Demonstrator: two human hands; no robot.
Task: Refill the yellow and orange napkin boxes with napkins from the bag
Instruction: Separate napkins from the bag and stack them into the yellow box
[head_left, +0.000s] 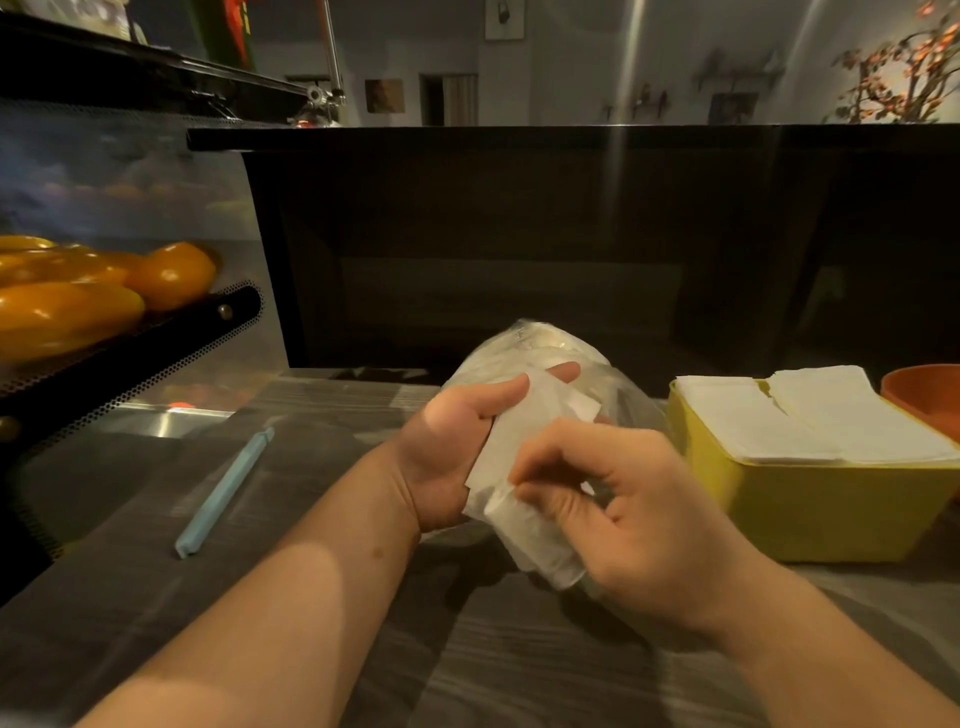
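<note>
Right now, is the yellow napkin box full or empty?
Full. White napkins lie in two side-by-side stacks inside the yellow box, their tops at or just above its rim.

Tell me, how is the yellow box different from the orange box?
The yellow box is packed to the rim with white napkins; the orange box shows none in the part I can see. Most of the yellow box shows; only a corner of the orange box peeks in behind it. Both stand on the table.
</note>
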